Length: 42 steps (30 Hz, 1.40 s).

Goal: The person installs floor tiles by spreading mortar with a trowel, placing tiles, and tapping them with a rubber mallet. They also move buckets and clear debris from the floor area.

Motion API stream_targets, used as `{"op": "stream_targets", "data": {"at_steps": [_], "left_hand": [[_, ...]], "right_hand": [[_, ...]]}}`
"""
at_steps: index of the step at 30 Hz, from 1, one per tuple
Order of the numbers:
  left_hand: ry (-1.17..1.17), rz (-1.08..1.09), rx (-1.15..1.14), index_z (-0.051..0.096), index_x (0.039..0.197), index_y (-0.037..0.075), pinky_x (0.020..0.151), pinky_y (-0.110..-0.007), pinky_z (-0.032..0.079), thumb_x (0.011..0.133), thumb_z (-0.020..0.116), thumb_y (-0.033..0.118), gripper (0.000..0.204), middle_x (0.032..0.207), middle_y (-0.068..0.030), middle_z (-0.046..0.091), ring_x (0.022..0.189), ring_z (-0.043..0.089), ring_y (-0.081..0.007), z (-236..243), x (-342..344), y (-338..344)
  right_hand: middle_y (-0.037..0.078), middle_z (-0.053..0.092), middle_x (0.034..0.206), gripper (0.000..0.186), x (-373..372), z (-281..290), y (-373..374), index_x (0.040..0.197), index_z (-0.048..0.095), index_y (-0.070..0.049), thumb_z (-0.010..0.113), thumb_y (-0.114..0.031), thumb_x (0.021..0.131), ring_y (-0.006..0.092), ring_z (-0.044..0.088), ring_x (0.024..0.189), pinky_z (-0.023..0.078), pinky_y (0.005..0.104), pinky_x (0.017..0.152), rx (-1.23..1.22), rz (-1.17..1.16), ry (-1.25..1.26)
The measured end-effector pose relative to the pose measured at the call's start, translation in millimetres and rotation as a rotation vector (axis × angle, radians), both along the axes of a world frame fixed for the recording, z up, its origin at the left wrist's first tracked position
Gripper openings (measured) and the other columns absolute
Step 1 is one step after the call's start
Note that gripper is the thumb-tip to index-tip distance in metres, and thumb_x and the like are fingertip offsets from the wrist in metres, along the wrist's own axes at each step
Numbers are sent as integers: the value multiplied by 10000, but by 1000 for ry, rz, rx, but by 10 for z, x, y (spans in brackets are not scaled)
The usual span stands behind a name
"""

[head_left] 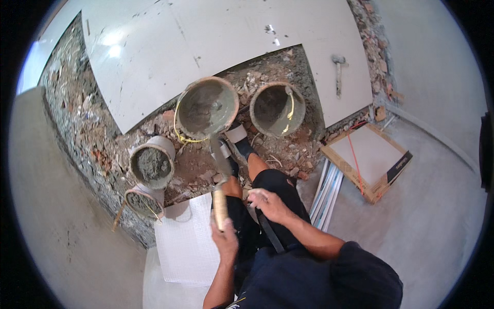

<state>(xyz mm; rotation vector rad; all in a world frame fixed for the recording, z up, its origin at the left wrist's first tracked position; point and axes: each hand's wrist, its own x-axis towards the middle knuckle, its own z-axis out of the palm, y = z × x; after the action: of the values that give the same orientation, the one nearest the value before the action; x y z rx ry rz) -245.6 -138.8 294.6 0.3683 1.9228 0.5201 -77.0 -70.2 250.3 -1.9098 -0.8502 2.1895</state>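
My left hand is closed round the light wooden handle of a trowel. Its grey blade, slightly blurred, points away from me and overlaps the near rim of a large bucket with wet grey mortar inside. My right hand is over my lap, fingers curled. Directly below its fingers a dark flat strip lies across my dark clothes; whether the fingers grip it is hidden. A second bucket with a yellow handle and some mortar stands just right of the large one.
Two smaller mortar-filled buckets stand at left on rubble. Large pale tiles cover the far floor, with a hammer on one. At right lie a boxed tile stack and long white strips. White mesh sheet lies near left.
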Motion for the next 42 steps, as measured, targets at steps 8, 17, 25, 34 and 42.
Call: {"op": "stream_targets", "data": {"at_steps": [8, 17, 25, 34, 42], "left_hand": [[-277, -883, 278, 315, 1351, -64, 882, -414, 450, 809, 666, 240, 714, 1186, -255, 515, 1048, 546, -397, -103, 1003, 482], [206, -761, 296, 180, 1371, -142, 1075, -443, 246, 634, 797, 425, 1116, 1402, -332, 276, 1309, 293, -427, -2080, 1862, 1182], [77, -156, 90, 238, 1355, -127, 1062, -370, 245, 934, 460, 452, 750, 1357, -296, 324, 1265, 329, -354, -4056, 1773, 1800], [-139, -250, 285, 498, 1228, -77, 915, -318, 407, 984, 413, 305, 462, 1114, -189, 599, 1042, 543, -223, -4269, 1728, 1890], [-69, -229, 299, 489, 1226, -79, 911, -305, 399, 988, 430, 312, 461, 1095, -149, 598, 1015, 527, -193, -4041, 2144, 1989]], "right_hand": [[114, 602, 979, 360, 651, 399, -42, 1167, 513, 22, 507, -212, 893, 149, 563, 895, 455, 292, 815, -64, -450, -227], [211, 615, 1013, 503, 2054, -1357, 199, 1316, 420, -29, 490, -277, 884, 303, 611, 878, 468, 379, 791, 2, -45, -601], [215, 628, 1049, 384, 2429, -2857, 1926, 1177, 545, -64, 541, -213, 823, 378, 617, 937, 495, 457, 811, 228, 593, -695], [165, 669, 930, 260, 1508, -2844, 2263, 986, 654, -19, 528, -113, 779, 308, 663, 839, 535, 434, 691, 584, 1420, -453], [206, 647, 976, 387, 2328, -2506, 1709, 1189, 543, -46, 527, -173, 824, 336, 649, 885, 520, 441, 753, 285, 1230, -548]]}}
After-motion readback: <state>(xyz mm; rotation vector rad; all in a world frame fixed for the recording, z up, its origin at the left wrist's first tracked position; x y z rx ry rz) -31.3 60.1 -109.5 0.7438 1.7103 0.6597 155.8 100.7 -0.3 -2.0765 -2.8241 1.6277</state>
